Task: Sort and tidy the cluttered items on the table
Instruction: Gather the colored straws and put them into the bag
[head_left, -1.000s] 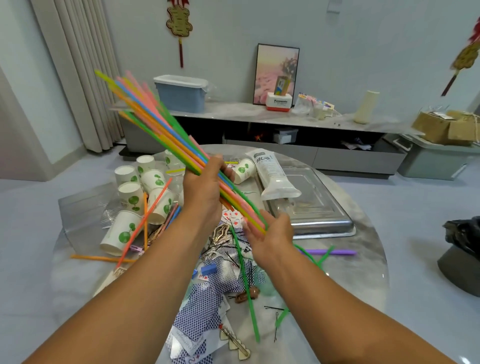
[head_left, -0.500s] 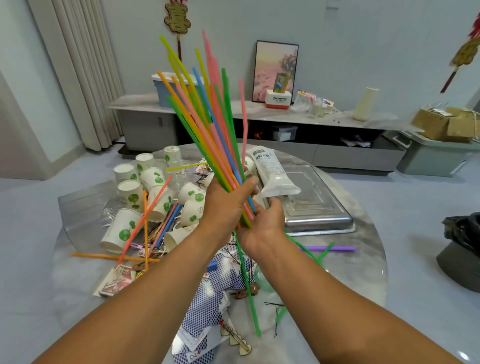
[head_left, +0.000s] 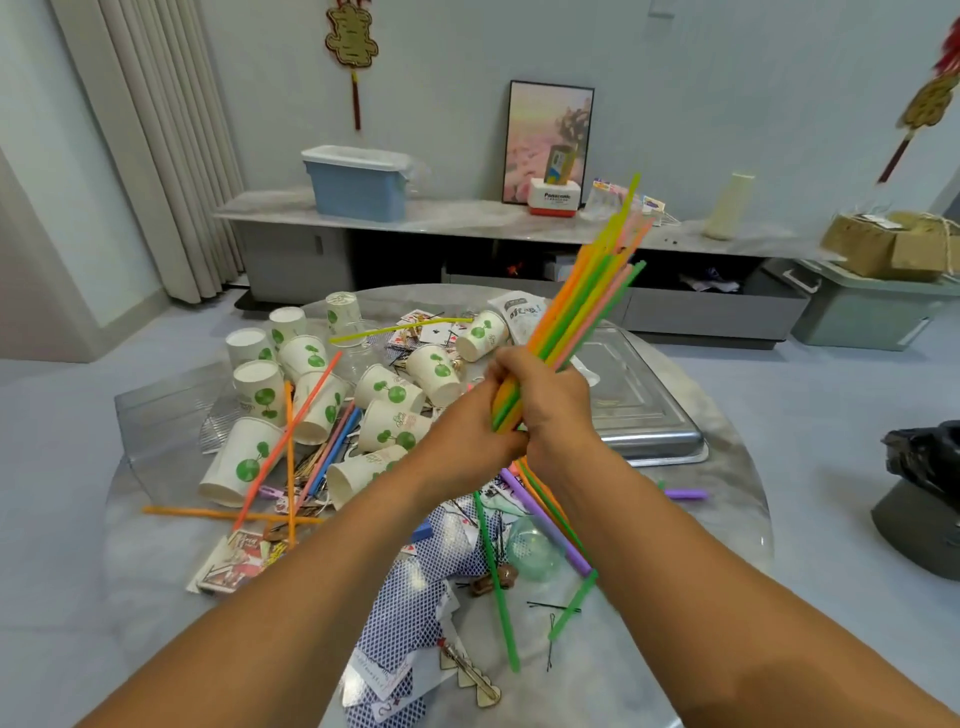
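Bundle of coloured straws: grasped at its lower end by left hand and right hand, held tilted above the table centre; paper cups scattered toward the left edge.

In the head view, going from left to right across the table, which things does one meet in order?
Clear plastic sheet → pile of paper cups → the two hands gripping the bundle of straws, left hand then right hand → metal tray → loose purple straw.
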